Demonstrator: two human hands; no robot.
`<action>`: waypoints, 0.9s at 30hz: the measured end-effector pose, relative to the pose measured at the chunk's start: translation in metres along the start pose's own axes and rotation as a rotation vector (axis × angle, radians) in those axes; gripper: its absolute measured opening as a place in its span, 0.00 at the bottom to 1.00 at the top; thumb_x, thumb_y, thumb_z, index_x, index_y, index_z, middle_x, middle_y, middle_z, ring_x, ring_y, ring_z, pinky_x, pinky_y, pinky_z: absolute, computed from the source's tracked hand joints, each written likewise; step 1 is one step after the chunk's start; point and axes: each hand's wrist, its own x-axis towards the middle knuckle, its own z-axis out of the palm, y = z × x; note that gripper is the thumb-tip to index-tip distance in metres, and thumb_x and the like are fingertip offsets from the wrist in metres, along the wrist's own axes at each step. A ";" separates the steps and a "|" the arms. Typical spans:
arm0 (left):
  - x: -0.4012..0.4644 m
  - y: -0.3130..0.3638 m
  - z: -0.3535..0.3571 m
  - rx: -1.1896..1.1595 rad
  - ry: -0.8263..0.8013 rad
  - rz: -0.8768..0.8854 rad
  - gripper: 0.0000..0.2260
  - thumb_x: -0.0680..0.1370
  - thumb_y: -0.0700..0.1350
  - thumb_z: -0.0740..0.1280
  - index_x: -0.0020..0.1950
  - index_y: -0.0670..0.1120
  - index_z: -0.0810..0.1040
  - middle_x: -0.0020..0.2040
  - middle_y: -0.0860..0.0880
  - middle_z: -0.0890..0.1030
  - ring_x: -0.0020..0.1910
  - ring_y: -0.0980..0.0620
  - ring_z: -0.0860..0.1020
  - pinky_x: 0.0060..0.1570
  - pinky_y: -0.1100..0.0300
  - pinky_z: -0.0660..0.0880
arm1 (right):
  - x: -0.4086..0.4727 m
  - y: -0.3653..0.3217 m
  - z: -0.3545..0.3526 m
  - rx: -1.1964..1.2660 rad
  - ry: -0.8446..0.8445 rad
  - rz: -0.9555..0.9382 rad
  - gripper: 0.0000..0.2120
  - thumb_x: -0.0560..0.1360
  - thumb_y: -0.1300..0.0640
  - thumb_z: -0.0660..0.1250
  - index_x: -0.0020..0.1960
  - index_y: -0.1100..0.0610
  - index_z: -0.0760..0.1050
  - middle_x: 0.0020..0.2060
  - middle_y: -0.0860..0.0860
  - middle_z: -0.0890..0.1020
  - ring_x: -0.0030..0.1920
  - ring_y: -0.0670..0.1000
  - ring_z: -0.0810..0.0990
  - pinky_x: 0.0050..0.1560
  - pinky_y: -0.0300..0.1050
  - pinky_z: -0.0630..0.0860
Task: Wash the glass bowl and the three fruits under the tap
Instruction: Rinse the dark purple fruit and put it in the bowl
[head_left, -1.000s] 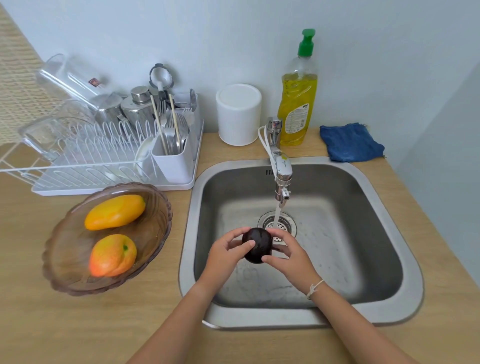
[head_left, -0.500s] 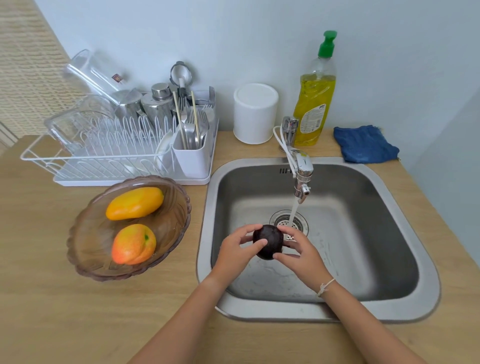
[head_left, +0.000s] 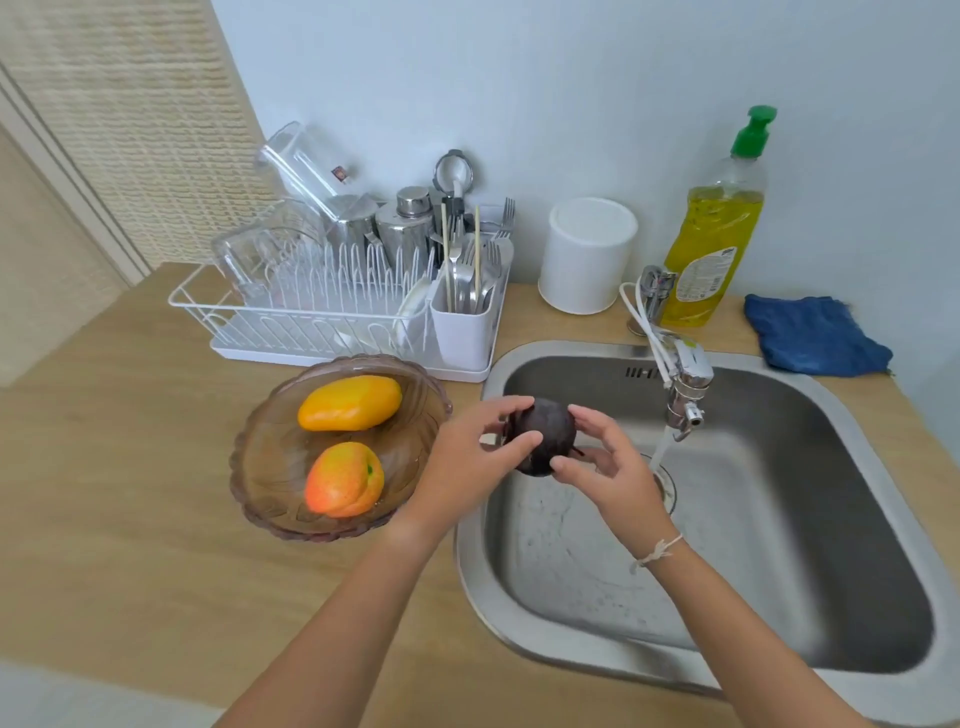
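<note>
A dark purple round fruit (head_left: 546, 431) is held between both hands above the sink's left edge. My left hand (head_left: 467, 462) grips its left side and my right hand (head_left: 608, 467) cups its right side and underside. The tap (head_left: 685, 384) runs a thin stream of water to the right of the fruit, clear of it. A brownish glass bowl (head_left: 260, 467) stands on the counter left of the sink. It holds a yellow mango (head_left: 349, 403) at the back and an orange-red fruit (head_left: 344, 479) at the front.
The steel sink (head_left: 779, 670) fills the right side. A white dish rack (head_left: 332, 312) with glasses and cutlery stands behind the bowl. A white canister (head_left: 587, 254), a yellow soap bottle (head_left: 717, 228) and a blue cloth (head_left: 815, 340) line the back wall.
Both hands have carried the dark fruit up and left, out of the water stream, toward the bowl. The camera has swung left as well.
</note>
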 end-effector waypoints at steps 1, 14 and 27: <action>0.002 0.003 -0.011 -0.006 0.039 0.018 0.14 0.73 0.44 0.71 0.56 0.59 0.77 0.51 0.65 0.78 0.52 0.63 0.78 0.46 0.74 0.73 | 0.007 -0.007 0.009 0.005 -0.019 -0.033 0.24 0.70 0.65 0.71 0.58 0.42 0.72 0.57 0.43 0.77 0.54 0.51 0.79 0.57 0.51 0.77; -0.006 -0.024 -0.114 0.170 0.195 -0.029 0.16 0.72 0.39 0.72 0.59 0.50 0.78 0.55 0.54 0.79 0.54 0.54 0.78 0.55 0.68 0.75 | 0.061 -0.027 0.107 -0.291 -0.308 -0.183 0.23 0.69 0.61 0.73 0.60 0.47 0.71 0.57 0.46 0.75 0.56 0.46 0.76 0.54 0.32 0.74; -0.004 -0.042 -0.126 0.517 0.009 -0.052 0.15 0.74 0.41 0.70 0.60 0.49 0.78 0.55 0.53 0.78 0.53 0.57 0.74 0.51 0.74 0.66 | 0.066 0.001 0.122 -0.702 -0.308 -0.292 0.21 0.71 0.55 0.70 0.63 0.50 0.72 0.60 0.48 0.77 0.62 0.48 0.71 0.60 0.35 0.63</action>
